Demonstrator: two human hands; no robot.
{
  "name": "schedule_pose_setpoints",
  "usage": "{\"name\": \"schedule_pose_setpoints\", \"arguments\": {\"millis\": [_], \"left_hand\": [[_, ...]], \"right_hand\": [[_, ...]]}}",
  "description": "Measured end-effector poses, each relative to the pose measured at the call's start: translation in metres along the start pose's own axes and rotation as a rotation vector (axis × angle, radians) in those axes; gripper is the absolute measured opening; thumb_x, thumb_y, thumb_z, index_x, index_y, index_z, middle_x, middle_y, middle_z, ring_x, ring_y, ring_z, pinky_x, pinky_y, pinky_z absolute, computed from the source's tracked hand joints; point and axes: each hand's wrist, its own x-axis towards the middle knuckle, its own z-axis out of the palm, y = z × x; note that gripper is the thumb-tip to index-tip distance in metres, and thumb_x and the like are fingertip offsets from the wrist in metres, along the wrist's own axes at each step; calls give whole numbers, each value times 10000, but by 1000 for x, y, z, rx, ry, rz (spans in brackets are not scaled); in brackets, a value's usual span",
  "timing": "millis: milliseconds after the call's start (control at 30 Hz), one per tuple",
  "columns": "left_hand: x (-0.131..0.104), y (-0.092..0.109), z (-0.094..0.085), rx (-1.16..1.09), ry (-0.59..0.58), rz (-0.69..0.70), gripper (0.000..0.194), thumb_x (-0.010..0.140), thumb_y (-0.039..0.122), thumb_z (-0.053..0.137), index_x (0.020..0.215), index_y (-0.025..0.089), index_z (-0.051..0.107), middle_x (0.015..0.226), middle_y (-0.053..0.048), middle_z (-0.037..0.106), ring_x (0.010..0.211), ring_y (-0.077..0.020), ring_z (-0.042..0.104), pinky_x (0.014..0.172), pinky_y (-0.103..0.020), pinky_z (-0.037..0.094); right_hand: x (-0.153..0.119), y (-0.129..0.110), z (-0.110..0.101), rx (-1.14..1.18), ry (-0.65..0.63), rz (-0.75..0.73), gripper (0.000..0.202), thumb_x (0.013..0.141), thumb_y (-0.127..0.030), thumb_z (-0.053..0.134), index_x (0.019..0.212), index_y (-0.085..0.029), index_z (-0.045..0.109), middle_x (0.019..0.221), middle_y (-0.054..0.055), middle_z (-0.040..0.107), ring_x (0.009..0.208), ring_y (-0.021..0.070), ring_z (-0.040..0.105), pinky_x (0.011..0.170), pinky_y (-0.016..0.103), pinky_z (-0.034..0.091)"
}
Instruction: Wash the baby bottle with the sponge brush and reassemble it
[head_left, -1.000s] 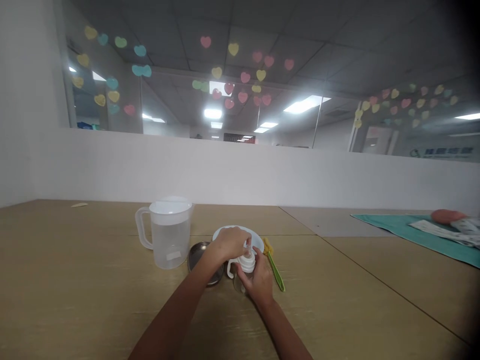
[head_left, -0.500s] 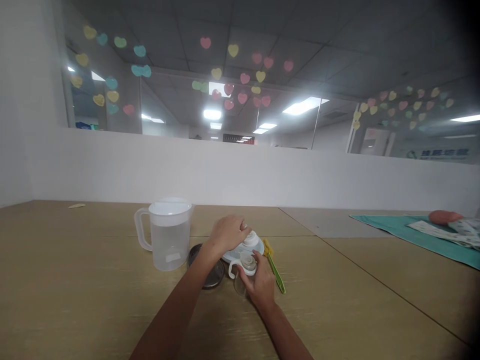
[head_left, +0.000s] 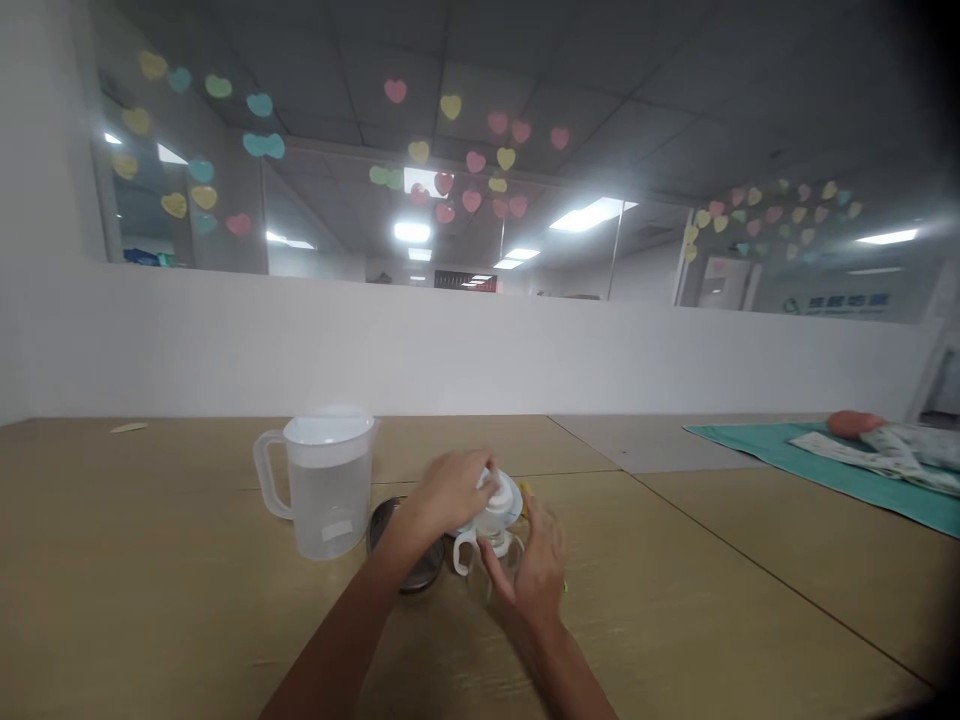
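My left hand (head_left: pixel 452 492) pinches a white bottle top (head_left: pixel 499 497) from above, over the neck of a clear baby bottle (head_left: pixel 482 582) with white handles. Whether the top touches the neck I cannot tell. Around the right side of the upright bottle, my right hand (head_left: pixel 541 568) is wrapped, thumb in front. Behind them shows a pale blue plate (head_left: pixel 514 497), partly covered by my hands. A dark round metal lid or dish (head_left: pixel 424 570) lies under my left wrist. The yellow end of a brush (head_left: pixel 526 489) peeks out behind my right hand.
A translucent pitcher (head_left: pixel 330 515) with a handle stands to the left on the wooden table (head_left: pixel 150 570). At the far right, a teal cloth (head_left: pixel 787 465) carries a patterned cloth (head_left: pixel 862 455) and an orange-red item (head_left: pixel 853 424). A white wall (head_left: pixel 450 350) rises behind.
My left hand has brought the white top from over the plate to above the bottle neck. My right hand now hides most of the brush. The view has shifted slightly right.
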Motion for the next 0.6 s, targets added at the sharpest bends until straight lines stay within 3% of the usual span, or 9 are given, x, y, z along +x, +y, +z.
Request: {"name": "schedule_pose_setpoints", "arguments": {"millis": [67,167,233,333,400,533,600], "left_hand": [[-6,18,1,-57,-15,107,166,860,310,395,925,217,516,909,-25,630,806,-171,572,685,-258,396],[-8,36,-1,-130,113,152,172,894,301,340,892,207,485,879,-31,603,773,-166,552,663,-260,391],[-6,37,-5,-177,238,143,179,908,302,324,867,205,470,867,-29,588,781,-162,542,684,-262,391],[0,26,-12,-229,338,141,163,911,295,330,848,211,455,840,-13,571,784,-154,535,709,-260,393],[2,18,-15,-237,366,156,139,906,279,344,845,211,449,844,-11,567,794,-154,533,721,-261,397],[7,6,-9,-248,417,199,110,888,257,369,834,204,449,877,-29,572,845,-167,530,755,-276,402],[9,2,-3,-304,457,175,108,883,261,373,826,203,444,868,-32,579,838,-165,538,754,-278,409]], "right_hand": [[18,-4,-10,59,-26,169,593,764,-410,538,1259,-120,388,1089,171,589,978,287,562,799,442,456],[55,-14,-25,243,-152,447,382,798,-331,453,1144,-173,491,902,90,663,738,210,621,611,308,476],[79,-23,-33,329,-210,495,320,761,-334,507,1042,-185,542,828,65,672,697,200,620,578,281,459],[105,-36,-36,498,-323,444,387,699,-307,574,1061,-183,518,864,51,672,692,175,613,583,265,461],[112,-41,-32,568,-371,424,428,666,-293,602,1067,-172,512,875,51,670,694,165,608,588,261,464],[119,-42,-19,494,-351,548,257,708,-274,533,930,-156,586,799,62,671,663,169,598,558,256,444],[121,-40,-14,486,-377,531,220,723,-274,512,885,-153,600,775,58,666,655,165,593,566,256,442]]}}
